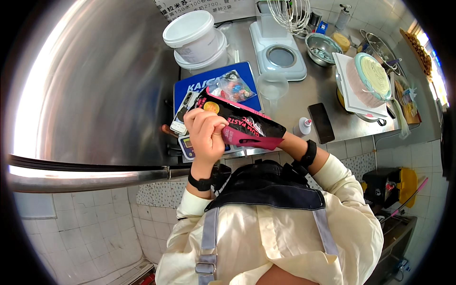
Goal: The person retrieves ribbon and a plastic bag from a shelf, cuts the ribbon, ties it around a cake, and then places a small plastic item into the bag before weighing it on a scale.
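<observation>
My left hand grips a black and pink pouch of gum paste, its fingers curled over the pouch's left end. The pouch is tilted, and a pink flap hangs along its near side. From the right my forearm reaches to the pouch's right end. My right hand is hidden by the pouch, so I cannot tell whether it is inside or behind it. Just beyond the pouch, a clear plastic bag of small colourful pieces lies on a blue box.
A phone and a digital scale lie by my left hand. To the right are a small white bottle, a dark phone, a metal bowl and a frosted cake on a white board. Stacked white tubs stand behind.
</observation>
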### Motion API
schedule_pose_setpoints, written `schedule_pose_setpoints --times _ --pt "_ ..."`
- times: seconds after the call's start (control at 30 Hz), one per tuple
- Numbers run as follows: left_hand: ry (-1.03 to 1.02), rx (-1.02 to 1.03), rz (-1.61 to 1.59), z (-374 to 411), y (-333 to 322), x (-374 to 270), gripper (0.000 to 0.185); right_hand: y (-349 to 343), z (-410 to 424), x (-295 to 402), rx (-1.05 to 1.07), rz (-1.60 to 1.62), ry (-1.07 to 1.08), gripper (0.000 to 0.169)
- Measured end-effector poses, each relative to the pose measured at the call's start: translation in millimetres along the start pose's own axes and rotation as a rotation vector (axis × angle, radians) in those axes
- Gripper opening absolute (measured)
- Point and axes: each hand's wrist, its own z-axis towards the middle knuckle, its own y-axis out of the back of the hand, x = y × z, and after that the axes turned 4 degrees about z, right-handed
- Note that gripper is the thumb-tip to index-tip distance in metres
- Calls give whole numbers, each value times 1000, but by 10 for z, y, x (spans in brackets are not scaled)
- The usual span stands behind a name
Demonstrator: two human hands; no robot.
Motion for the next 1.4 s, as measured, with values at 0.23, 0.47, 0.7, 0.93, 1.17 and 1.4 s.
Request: schedule_pose_setpoints --times 0.23,0.47,0.7,0.93,1.17,1.4 --pt "-44 10 -4 -221 56 98 6 -451 23 356 -39 216 0 38" --pt "35 33 80 -321 179 287 6 -262 -126 111 -148 -1163 258 47" --pt "333 -141 269 -215 354 563 16 -947 -396 902 -583 -1489 668 35" --pt "581 122 407 170 -203 1351 17 -727 -730 897 -964 -324 662 40" --pt "677 413 472 -31 -432 1951 32 -638 -871 597 -971 -63 522 35" --pt "366 204 -128 370 -49 732 37 -892 -671 775 -820 -127 502 37"
